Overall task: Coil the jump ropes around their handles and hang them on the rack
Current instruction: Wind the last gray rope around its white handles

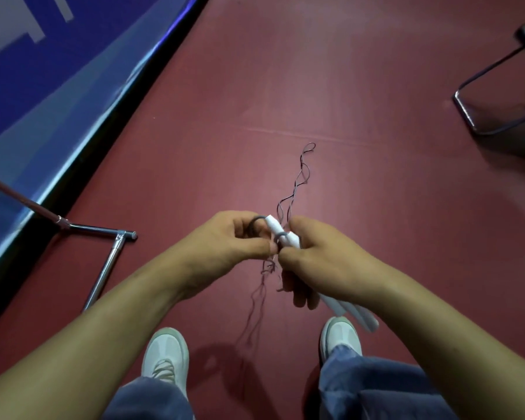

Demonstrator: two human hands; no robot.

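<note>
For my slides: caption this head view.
Right hand grips two white handles; left hand pinches the dark rope near their tops, over red floor.

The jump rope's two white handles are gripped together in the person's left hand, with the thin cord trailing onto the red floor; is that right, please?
Not quite: the head view shows the two white handles gripped together in the right hand, not the left. The left hand only pinches the cord near their tops. The thin cord does trail onto the red floor.
</note>
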